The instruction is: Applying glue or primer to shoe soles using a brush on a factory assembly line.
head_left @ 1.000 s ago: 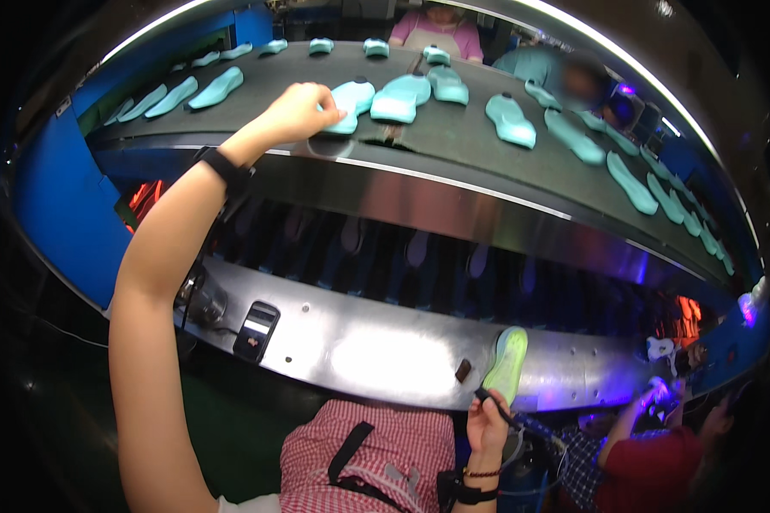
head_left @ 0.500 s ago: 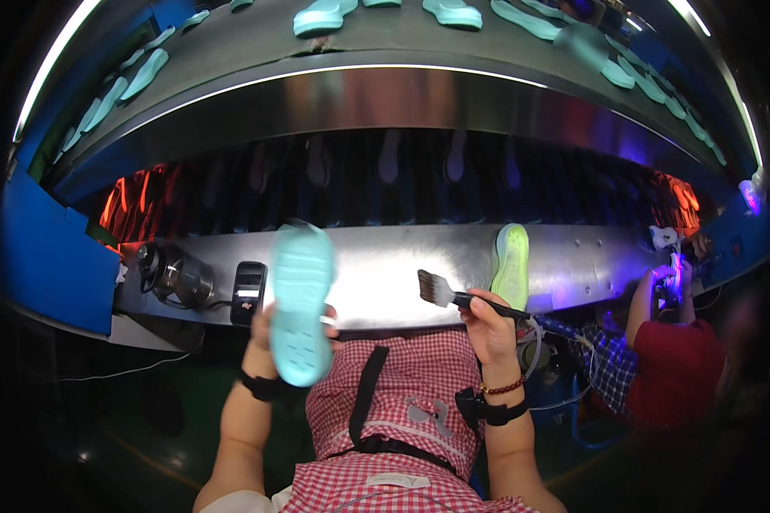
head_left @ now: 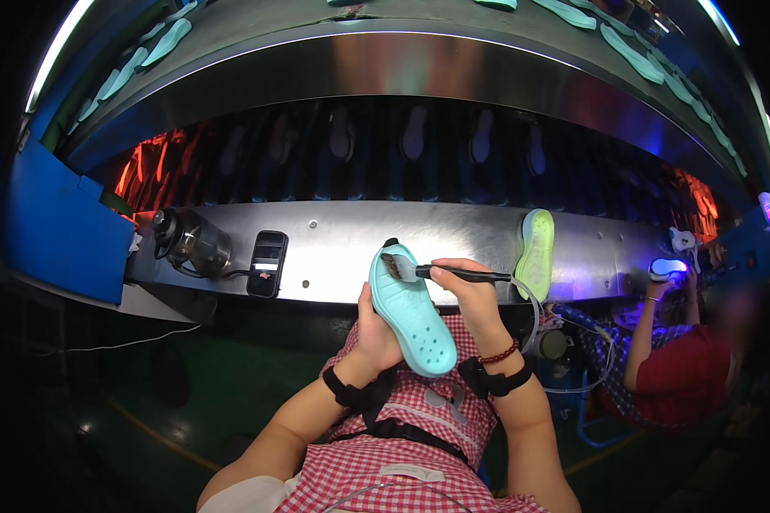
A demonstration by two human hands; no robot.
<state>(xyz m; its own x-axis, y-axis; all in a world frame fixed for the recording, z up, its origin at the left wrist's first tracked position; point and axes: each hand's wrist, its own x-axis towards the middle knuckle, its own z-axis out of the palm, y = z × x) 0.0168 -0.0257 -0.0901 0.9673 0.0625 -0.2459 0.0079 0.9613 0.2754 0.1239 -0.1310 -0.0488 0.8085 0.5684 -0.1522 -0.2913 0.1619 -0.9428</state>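
Observation:
A turquoise shoe sole (head_left: 412, 316) is held tilted over the bench's front edge, its cluster of small holes toward me. My left hand (head_left: 375, 335) grips it along its left side. My right hand (head_left: 474, 301) is closed around the black handle of a brush (head_left: 462, 274), whose bristles lie against the far part of the sole. From the handle's end a clear tube runs down to the right. A yellow-green shoe sole (head_left: 535, 256) rests on the bench, just right of my right hand.
On the metal bench (head_left: 351, 222) stand a dark see-through jug (head_left: 195, 244) and a black phone-like device (head_left: 268, 263) at left. Beyond it, a conveyor (head_left: 453, 19) carries turquoise soles. At right, a co-worker in red (head_left: 680, 372) holds a brightly lit sole (head_left: 667, 269).
The turquoise sole has moved right, in front of me, and turned its holes-and-ridges face up toward the brush. The brush has come left onto it. Soles on the conveyor have shifted.

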